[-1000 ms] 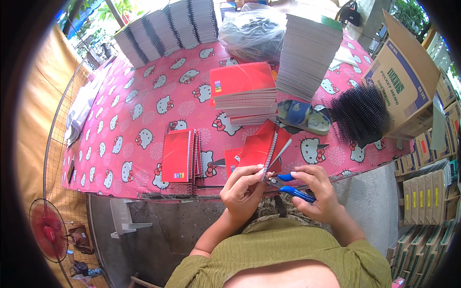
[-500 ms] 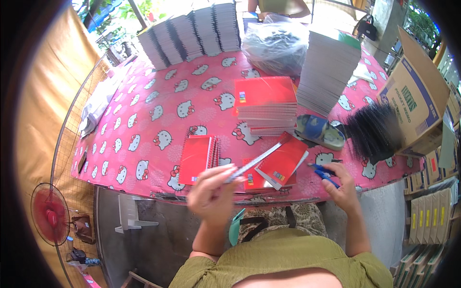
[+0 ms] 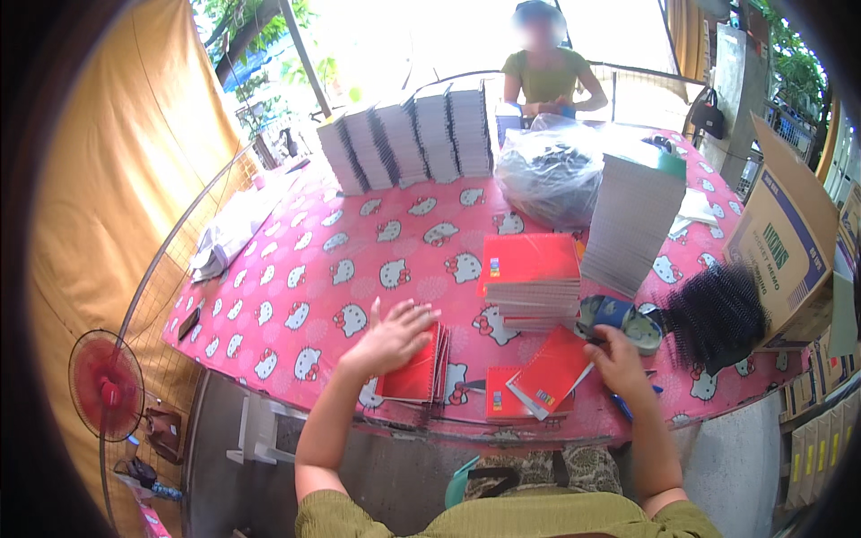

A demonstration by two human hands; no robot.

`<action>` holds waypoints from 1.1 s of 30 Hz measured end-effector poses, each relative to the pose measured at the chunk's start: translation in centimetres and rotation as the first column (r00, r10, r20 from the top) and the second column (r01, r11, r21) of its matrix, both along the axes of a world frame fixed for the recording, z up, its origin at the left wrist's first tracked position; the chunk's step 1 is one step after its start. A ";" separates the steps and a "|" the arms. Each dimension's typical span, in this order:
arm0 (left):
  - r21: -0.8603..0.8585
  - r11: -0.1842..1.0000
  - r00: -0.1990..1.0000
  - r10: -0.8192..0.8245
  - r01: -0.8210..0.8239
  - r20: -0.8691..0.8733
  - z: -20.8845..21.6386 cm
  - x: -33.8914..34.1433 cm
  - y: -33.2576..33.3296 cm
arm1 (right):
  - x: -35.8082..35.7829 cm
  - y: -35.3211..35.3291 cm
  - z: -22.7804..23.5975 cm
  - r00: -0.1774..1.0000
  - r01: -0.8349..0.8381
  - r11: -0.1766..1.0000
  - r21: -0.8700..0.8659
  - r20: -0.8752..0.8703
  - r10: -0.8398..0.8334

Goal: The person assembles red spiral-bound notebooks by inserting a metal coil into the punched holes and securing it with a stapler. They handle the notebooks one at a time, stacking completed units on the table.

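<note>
My left hand point(image 3: 391, 339) lies open, palm down, over a small stack of red spiral notebooks point(image 3: 408, 381) near the table's front edge. My right hand point(image 3: 619, 363) has its fingers curled at the upper right corner of a tilted red notebook point(image 3: 549, 369); a small dark bit shows at the fingertips, too small to name. That notebook lies across another red notebook point(image 3: 502, 381), with white pages showing. Beneath my right hand, blue-handled pliers point(image 3: 621, 405) rest on the table, partly hidden. Behind the notebooks stands a taller stack of red notebooks point(image 3: 531, 260).
Right of that stack are a blue slipper point(image 3: 619, 321), a bundle of black binding coils point(image 3: 717, 316) and an open cardboard box point(image 3: 780, 255). Farther back stand page stacks point(image 3: 404, 139), a tall paper stack point(image 3: 632, 220) and a clear plastic bag point(image 3: 547, 170). A person point(image 3: 545, 76) is across the table.
My left hand has let go of a thin, pale strip and moved onto the left notebook stack. My right hand has put down the pliers and reached to the tilted notebook. The view has tilted up.
</note>
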State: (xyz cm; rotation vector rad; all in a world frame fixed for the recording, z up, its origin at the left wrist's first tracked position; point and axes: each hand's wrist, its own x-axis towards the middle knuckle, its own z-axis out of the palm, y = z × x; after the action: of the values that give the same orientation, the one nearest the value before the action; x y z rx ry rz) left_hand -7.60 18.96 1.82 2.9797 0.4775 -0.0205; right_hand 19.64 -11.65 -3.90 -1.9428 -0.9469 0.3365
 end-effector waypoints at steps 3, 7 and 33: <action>-0.040 0.998 0.998 0.058 -0.057 0.031 -0.5 -0.6 -0.9 | -1.1 0.7 0.0 0.989 -0.037 0.998 -0.060 -0.143 0.028; -0.126 0.992 0.815 0.099 -0.033 0.570 1.4 -1.5 -4.6 | -1.6 0.2 -0.5 0.987 0.033 0.999 -0.008 -0.157 -0.033; -0.484 0.873 0.641 0.334 0.067 0.691 -4.4 4.6 -19.2 | -8.6 -0.7 1.0 0.875 -0.135 0.945 0.298 -0.411 0.255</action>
State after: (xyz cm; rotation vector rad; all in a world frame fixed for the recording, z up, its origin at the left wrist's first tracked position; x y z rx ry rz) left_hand -2.99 -0.28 -2.56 2.1593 0.4795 0.9582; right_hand 11.07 -12.30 -2.94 -1.4412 -0.8337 0.7073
